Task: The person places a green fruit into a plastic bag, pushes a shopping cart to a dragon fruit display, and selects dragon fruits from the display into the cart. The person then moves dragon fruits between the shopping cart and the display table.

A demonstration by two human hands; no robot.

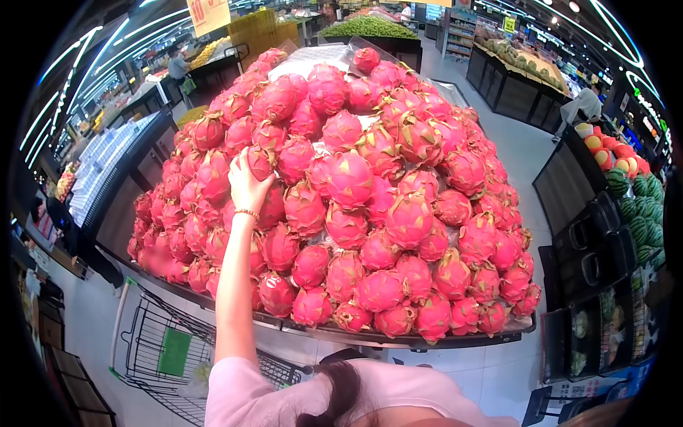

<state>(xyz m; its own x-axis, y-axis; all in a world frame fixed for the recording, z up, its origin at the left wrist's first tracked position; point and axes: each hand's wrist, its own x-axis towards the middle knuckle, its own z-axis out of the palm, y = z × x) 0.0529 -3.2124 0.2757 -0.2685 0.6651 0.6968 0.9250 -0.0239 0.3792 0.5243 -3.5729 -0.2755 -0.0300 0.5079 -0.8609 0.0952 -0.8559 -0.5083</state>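
Observation:
My left hand (249, 186) is stretched out over the left part of a big heap of dragon fruits (407, 219). Its fingers curl around one pink dragon fruit (261, 163) with greenish scale tips, which still sits among its neighbours. A beaded bracelet (247, 213) circles the wrist. More dragon fruits touch on all sides, one below bearing a white mark (272, 283). My right hand is outside the view.
A shopping cart (173, 350) with a green panel stands at the lower left, beside the display's dark edge (427, 341). Watermelons (646, 206) and black baskets (594, 238) are on the right. Behind lies a green produce pile (368, 28). Other people stand farther off.

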